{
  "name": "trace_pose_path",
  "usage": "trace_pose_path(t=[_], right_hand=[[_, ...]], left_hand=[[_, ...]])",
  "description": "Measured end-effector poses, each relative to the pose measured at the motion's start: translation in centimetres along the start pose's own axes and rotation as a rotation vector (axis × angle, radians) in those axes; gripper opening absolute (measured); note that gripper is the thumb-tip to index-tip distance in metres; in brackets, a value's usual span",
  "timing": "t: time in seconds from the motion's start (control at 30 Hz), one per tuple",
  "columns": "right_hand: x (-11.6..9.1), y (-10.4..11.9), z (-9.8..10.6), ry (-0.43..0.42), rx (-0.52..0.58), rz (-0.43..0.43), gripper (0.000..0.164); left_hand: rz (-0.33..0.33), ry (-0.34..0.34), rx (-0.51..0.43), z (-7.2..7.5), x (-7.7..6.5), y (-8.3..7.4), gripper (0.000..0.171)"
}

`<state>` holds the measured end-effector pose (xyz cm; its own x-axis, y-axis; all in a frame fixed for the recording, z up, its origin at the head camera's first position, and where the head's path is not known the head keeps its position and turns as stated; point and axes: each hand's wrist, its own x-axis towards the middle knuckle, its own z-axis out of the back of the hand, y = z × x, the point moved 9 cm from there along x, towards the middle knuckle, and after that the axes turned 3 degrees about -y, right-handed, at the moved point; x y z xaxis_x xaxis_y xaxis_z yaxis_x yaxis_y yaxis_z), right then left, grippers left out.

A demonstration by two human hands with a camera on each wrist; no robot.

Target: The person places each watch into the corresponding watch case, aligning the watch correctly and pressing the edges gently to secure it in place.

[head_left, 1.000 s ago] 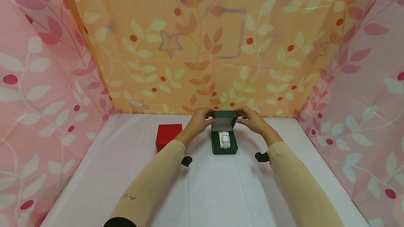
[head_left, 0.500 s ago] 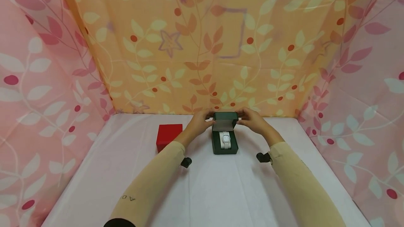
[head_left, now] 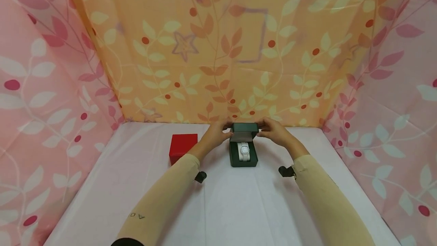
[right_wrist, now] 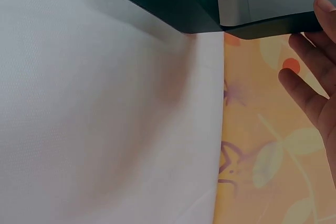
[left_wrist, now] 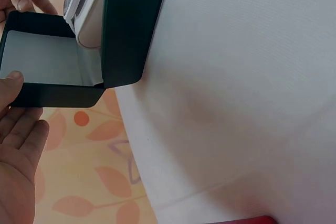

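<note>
A dark green watch box (head_left: 233, 162) stands on the white-covered table with its lid (head_left: 245, 127) raised. Inside, a watch (head_left: 244, 151) with a white strap and pale square face sits wrapped round a cushion. My left hand (head_left: 215, 134) holds the lid's left side, its thumb (left_wrist: 11, 85) on the lid's edge and its fingers beneath. On the other side my right hand (head_left: 274, 131) grips the lid likewise, thumb (right_wrist: 325, 14) at the rim. The lid's pale inner lining (left_wrist: 44, 59) shows in the left wrist view. Some fingertips are hidden behind the lid.
A red box (head_left: 182, 145) sits left of the watch box, partly behind my left forearm. The white tablecloth (head_left: 235, 208) reaches back to an orange patterned curtain (head_left: 218, 48). Pink patterned curtains (head_left: 51, 105) flank both sides.
The lid has tipped slightly forward and down over the watch, with both hands moving along with it. The red box and the watch have stayed put.
</note>
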<state>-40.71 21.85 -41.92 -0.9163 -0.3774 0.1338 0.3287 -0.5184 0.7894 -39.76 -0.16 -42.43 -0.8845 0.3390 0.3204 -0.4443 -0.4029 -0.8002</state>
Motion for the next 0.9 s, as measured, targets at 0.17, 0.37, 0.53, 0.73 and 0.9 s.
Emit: trace_pose_path(t=[0.17,0.37,0.53,0.73,0.9], right_hand=[[-0.16,-0.40,-0.27,0.010,0.026,-0.010,0.043],[-0.34,-0.27,-0.41,0.013,0.051,-0.006,0.044],[-0.54,-0.20,-0.27,0.004,0.047,0.003,0.043],[-0.85,0.14,-0.07,-0.014,0.008,0.018,0.044],[-0.82,0.02,0.13,-0.033,0.000,0.045,0.045]], left_hand=[[0.010,0.016,0.007,-0.10,-0.29,-0.13,0.044],[0.029,0.027,0.046,-0.19,-0.49,0.03,0.048],[0.016,0.028,0.056,-0.19,-0.55,0.01,0.046],[0.007,0.029,0.065,-0.22,-0.63,-0.12,0.044],[0.002,0.022,0.078,-0.05,-0.67,-0.27,0.044]])
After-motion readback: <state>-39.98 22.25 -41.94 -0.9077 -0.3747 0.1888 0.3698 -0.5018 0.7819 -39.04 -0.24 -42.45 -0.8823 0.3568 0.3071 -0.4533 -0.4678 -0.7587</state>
